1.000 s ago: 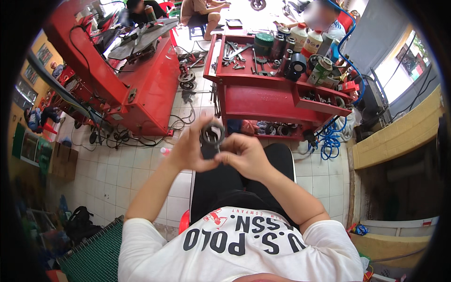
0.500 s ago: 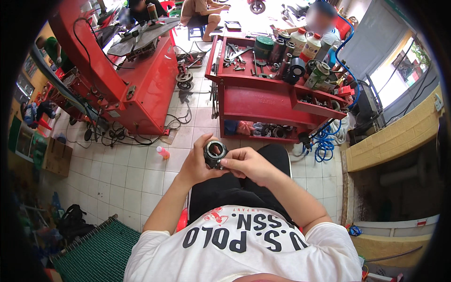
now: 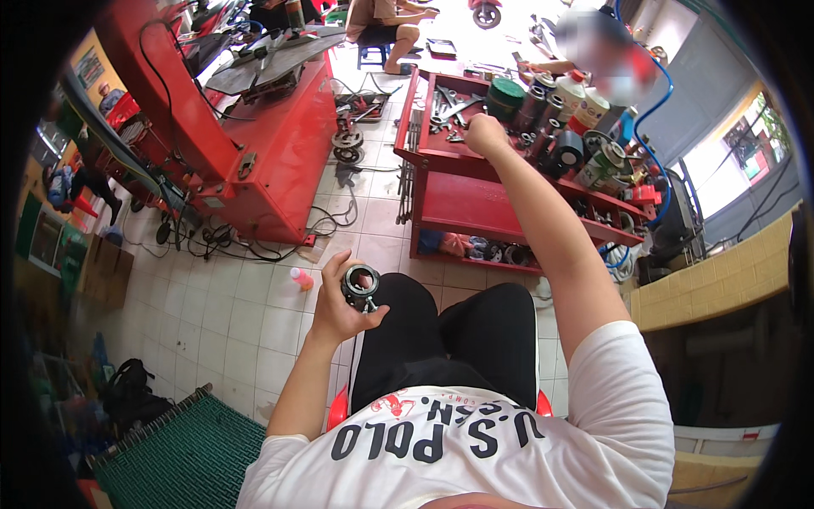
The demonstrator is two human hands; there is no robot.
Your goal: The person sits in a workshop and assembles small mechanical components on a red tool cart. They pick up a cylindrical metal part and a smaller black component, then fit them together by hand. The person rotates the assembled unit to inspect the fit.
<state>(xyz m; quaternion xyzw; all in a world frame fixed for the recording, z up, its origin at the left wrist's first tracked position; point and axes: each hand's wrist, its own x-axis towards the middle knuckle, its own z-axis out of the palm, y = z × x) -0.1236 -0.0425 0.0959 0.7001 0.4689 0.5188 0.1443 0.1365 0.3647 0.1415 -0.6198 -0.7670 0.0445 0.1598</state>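
My left hand (image 3: 337, 297) is wrapped round a dark, ring-shaped metal part (image 3: 360, 280) with a wide hole through it, holding it above my left thigh. A small bolt-like piece sticks out at its lower side, close to my thumb. My right arm stretches far forward, and my right hand (image 3: 487, 136) is down at the top tray of the red tool cart (image 3: 483, 197). Its fingers curl downward, closed, and what they grip, if anything, is hidden. Just left of that hand lie several wrenches (image 3: 458, 109). A green round tub (image 3: 505, 96) stands right beside it.
Bottles and spray cans (image 3: 555, 110) crowd the cart's right side. A red machine (image 3: 263, 174) stands at left, with cables (image 3: 229, 242) on the floor. A pink bottle (image 3: 301, 276) stands on the tiles near my left hand. Other people (image 3: 381, 30) sit beyond the cart.
My right hand has left the metal part and reached forward to the cart's tray. The left hand keeps the part and has shifted slightly left. The view has also shifted.
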